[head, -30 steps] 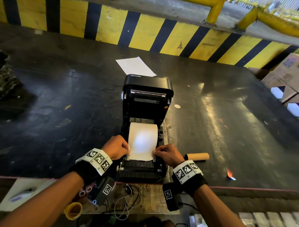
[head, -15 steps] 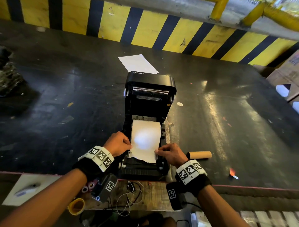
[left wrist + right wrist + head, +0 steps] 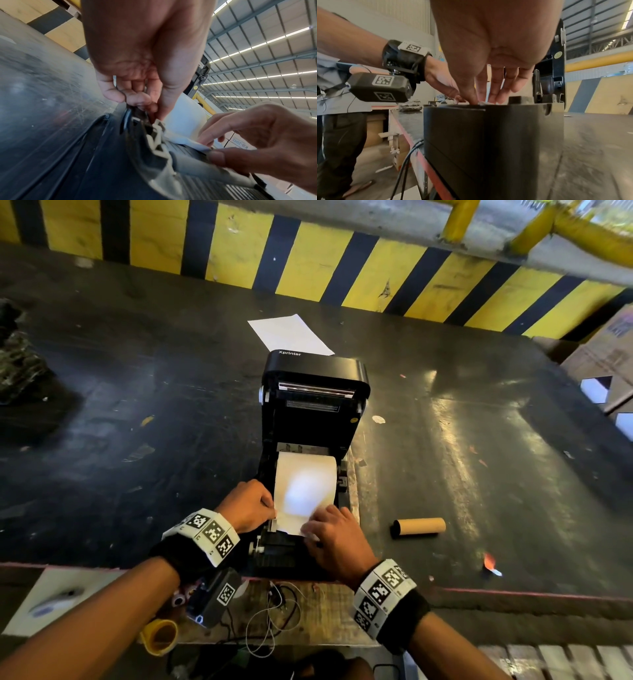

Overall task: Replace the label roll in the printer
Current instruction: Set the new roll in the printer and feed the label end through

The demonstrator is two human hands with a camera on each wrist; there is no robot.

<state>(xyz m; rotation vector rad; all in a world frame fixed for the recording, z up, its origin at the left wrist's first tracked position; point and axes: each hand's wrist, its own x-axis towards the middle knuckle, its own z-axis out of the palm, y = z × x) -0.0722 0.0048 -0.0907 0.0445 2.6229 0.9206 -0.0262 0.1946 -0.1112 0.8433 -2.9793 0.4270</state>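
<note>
Room lies open on both sides of the black printer (image 3: 315, 419), which stands lid-up at the near edge of the scuffed worktop (image 3: 479, 457). Its white label roll (image 3: 305, 484) sits in the bay, free end lying forward — the left hand (image 3: 248, 503) pinches the left edge, the right hand (image 3: 337, 537) pinches the front corner. A bare cardboard core (image 3: 418, 528) lies to the right, a white sheet (image 3: 289, 334) behind the lid.

Warehouse or industrial hall: yellow-and-black hazard-striped barrier (image 3: 308, 268), trussed metal roof (image 3: 257, 54) with light strips, cardboard cartons (image 3: 609, 350), scuffed black workbench (image 3: 137, 405).
</note>
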